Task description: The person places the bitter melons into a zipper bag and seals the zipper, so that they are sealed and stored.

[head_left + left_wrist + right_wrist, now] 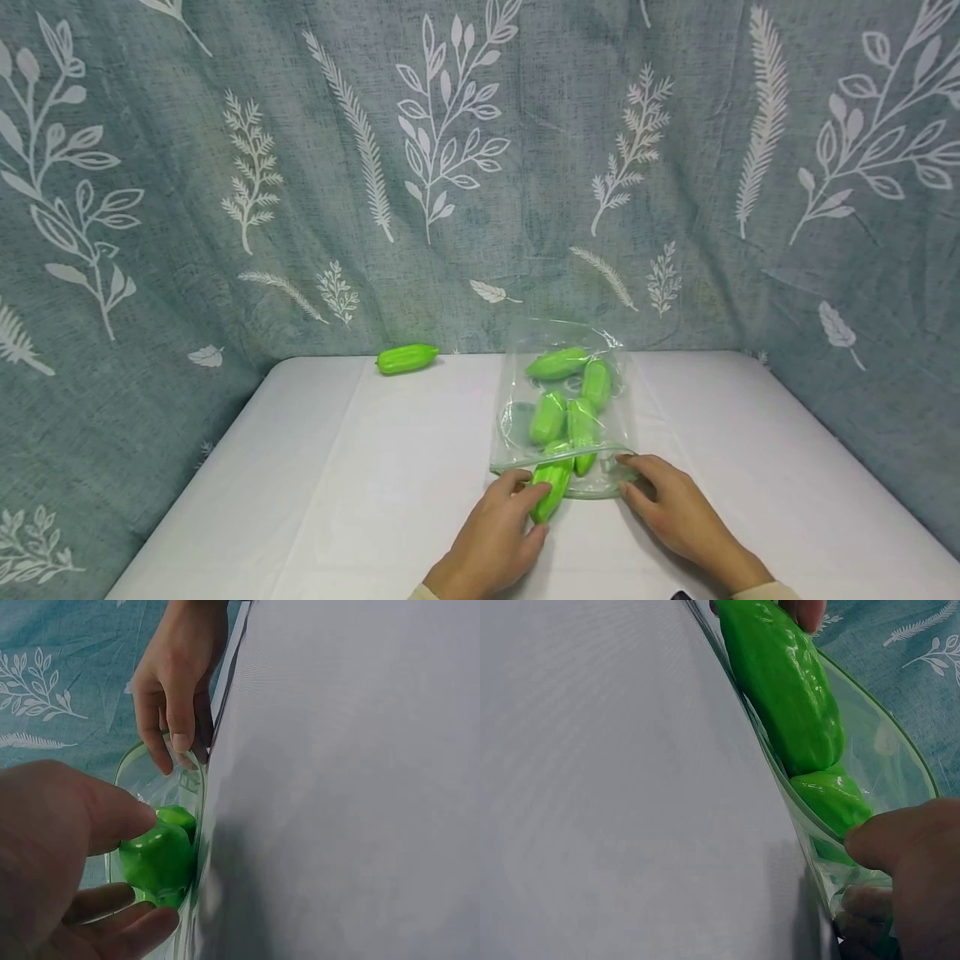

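A clear zip bag (517,433) lies on the table, its mouth toward me, with several green ridged vegetables (558,364) inside, shaped like small cucumbers. At the mouth, my left hand (491,533) holds another green cucumber-like vegetable (551,487) between thumb and fingers, its far end inside the bag. In the right wrist view this vegetable (784,686) slants through the opening against one inside. My right hand (675,508) pinches the right side of the bag's rim, thumb outside and fingers partly behind the plastic. The left wrist view shows the rim (120,769) spread into an oval.
One more green vegetable (407,359) lies alone at the table's back edge, left of the bag. A white cloth covers the table (375,483). Behind and beside it hangs a blue-green leaf-patterned curtain (525,167). A small dark object (681,595) shows at the bottom edge.
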